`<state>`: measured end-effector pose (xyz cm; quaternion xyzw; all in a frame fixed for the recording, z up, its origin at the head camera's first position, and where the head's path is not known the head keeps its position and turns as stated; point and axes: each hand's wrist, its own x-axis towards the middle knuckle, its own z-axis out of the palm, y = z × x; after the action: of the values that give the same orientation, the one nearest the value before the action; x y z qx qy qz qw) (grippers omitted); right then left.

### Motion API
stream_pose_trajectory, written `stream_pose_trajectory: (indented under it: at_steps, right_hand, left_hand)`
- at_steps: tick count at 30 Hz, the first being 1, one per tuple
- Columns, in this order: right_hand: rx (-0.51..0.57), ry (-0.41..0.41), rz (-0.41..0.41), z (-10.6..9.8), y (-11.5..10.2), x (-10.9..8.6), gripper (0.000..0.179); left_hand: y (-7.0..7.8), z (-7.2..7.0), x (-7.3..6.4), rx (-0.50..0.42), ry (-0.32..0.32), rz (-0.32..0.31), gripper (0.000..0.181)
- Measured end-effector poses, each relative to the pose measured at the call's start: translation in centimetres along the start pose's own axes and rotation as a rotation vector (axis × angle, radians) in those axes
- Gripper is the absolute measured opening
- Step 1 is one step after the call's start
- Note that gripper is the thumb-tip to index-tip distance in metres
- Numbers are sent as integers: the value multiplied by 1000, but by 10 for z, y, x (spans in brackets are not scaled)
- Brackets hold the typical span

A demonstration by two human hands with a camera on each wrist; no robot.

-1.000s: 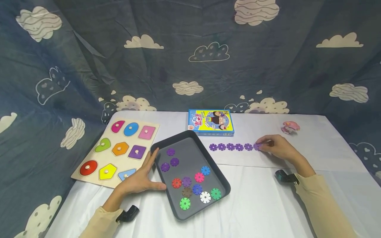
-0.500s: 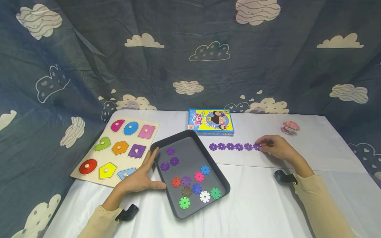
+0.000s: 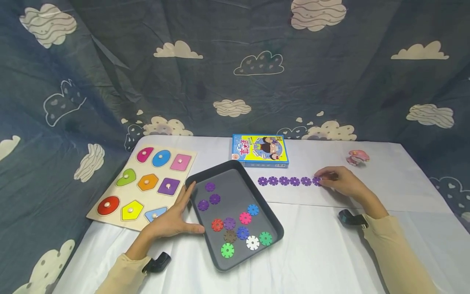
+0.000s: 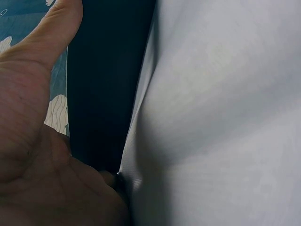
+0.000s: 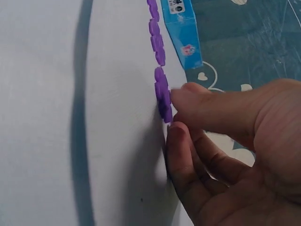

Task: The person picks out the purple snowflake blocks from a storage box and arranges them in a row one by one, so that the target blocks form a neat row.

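Observation:
My right hand point(image 3: 340, 180) pinches a purple notched disc point(image 3: 316, 181) at the right end of a row of similar purple discs point(image 3: 284, 181) on the white cloth. In the right wrist view, thumb and index fingertip meet the edge of the purple disc point(image 5: 162, 96), while the other fingers bend below. My left hand point(image 3: 175, 220) lies along the left side of a dark grey tray point(image 3: 253, 192), fingers spread and thumb at the rim. Inside the tray are purple discs point(image 3: 214, 199) towards the back and several mixed-colour discs, among them a white disc point(image 3: 252, 242), towards the front.
A wooden peg puzzle board point(image 3: 121, 194) with coloured shapes lies left of the tray, partly behind the left hand. Behind the row stands a blue and yellow box point(image 3: 260, 151). A small pink toy figure point(image 3: 358, 157) sits at the back right. A cloud-print curtain point(image 3: 205, 85) hangs behind.

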<state>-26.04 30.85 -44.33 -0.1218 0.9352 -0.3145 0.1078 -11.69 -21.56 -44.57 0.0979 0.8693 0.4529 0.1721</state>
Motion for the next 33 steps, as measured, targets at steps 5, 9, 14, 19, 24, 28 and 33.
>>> stream_pose_trajectory:
  at_steps: [5, 9, 14, 19, 24, 28, 33]
  right_hand:
    - [36, -10, 4, -4, -4, -2, 32]
    - [32, -11, -34, -8, -14, -4, 33]
    - [45, 19, -117, -13, -31, -6, 32]
    - [53, 36, -168, -13, -48, -9, 28]
    - [62, 32, -215, -7, -65, -10, 27]
    - [54, 17, -275, -4, -77, -7, 25]
    - [25, -17, -338, 3, -93, -3, 23]
  left_hand:
    - [1, 0, 1, 8, 0, -4, 132]
    - [2, 0, 1, 3, 1, -5, 132]
    - [1, -1, 1, -9, 5, -4, 131]
    - [0, 1, 1, -6, 0, -12, 130]
    - [0, 0, -1, -10, -2, -8, 131]
    - [0, -1, 0, -9, 0, -3, 131]
    - [0, 0, 2, -3, -1, -5, 131]
